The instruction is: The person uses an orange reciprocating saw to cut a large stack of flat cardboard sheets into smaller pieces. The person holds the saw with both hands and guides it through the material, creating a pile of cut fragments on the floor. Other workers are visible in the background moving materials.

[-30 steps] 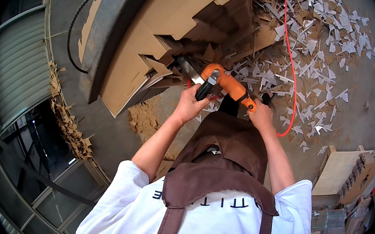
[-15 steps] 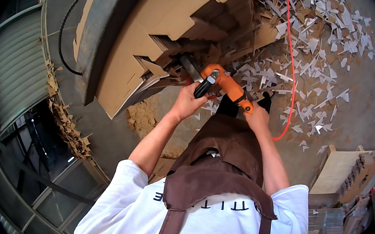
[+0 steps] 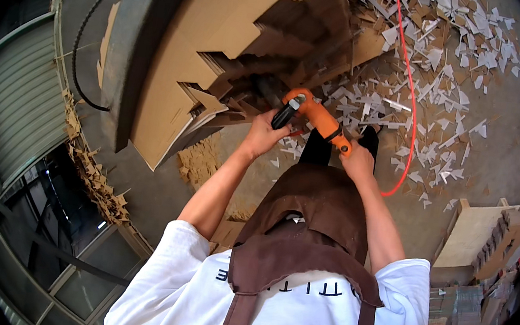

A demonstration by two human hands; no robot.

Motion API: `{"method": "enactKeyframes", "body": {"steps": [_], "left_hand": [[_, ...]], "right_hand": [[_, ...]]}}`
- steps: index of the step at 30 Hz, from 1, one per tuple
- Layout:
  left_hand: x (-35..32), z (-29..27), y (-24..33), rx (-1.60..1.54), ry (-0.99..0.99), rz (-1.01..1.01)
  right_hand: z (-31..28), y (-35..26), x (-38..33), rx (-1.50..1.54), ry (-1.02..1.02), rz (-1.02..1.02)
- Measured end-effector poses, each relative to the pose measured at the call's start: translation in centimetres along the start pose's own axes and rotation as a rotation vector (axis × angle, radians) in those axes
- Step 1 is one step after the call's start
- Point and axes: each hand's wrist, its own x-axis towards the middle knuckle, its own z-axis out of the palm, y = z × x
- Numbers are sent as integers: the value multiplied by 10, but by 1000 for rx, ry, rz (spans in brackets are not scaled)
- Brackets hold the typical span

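Shutter (image 3: 18,94): far left, grey ribbed metal, cut off by dark rim.
Cable (image 3: 83,43): black, looping down beside grey post, upper end lost in shadow.
Cardboard (image 3: 224,34): tan stack of notched sheets, left of centre, upper edge out of frame; lower layers fanned and ragged.
Left hand (image 3: 264,136): closed around black front grip of tool, fingers wrapped, thumb side hidden.
Tool (image 3: 311,115): orange power cutter at centre, nose pressed into cardboard edge; blade hidden, cannot tell its kind.
Right hand (image 3: 357,161): clamped on orange rear handle, fingertips hidden beneath.
Apron (image 3: 318,215): brown, over white shirt, covering legs.
Cord (image 3: 410,103): orange, running from far edge down right of tool, end hidden behind right hand.
Scraps (image 3: 455,50): pale offcuts strewn over floor, far right.
Boxes (image 3: 468,318): near right, flat grey-brown bundles, partly cut off; labels unreadable.
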Motion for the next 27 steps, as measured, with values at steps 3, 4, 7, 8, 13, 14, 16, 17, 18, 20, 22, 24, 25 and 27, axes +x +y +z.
{"method": "enactKeyframes", "body": {"steps": [3,4,7,8,13,14,16,17,18,20,22,24,25,27], "left_hand": [[15,4,-13,-49,-2,-18],[18,8,-17,-75,-9,-3],[24,11,-32,-84,-46,-18],[28,12,-33,-77,-60,-24],[38,18,-35,-61,-51,19],[44,16,-36,-60,-57,14],[51,13,-40,-20,-32,35],[55,13,-39,-1,-24,46],[54,14,-39,-3,-29,12],[48,17,-39,-13,-39,-60],[57,18,-55,2,-41,-65],[65,18,-53,-3,-21,-75],[68,22,-52,-18,-3,-87],[67,27,-59,-29,9,-106]], "right_hand": [[1,4,16,11,9,6],[0,7,19,7,-5,16],[7,10,20,0,-29,47],[7,11,22,-4,-26,55],[16,23,35,-41,5,19],[16,22,40,-46,16,7],[12,21,46,-43,16,-12],[9,20,49,-40,17,-18],[6,19,48,-43,13,-4],[2,19,41,-52,0,26],[11,21,45,-42,4,29],[15,23,55,-41,18,19],[14,26,59,-48,26,12],[15,30,64,-41,-2,36]]}}
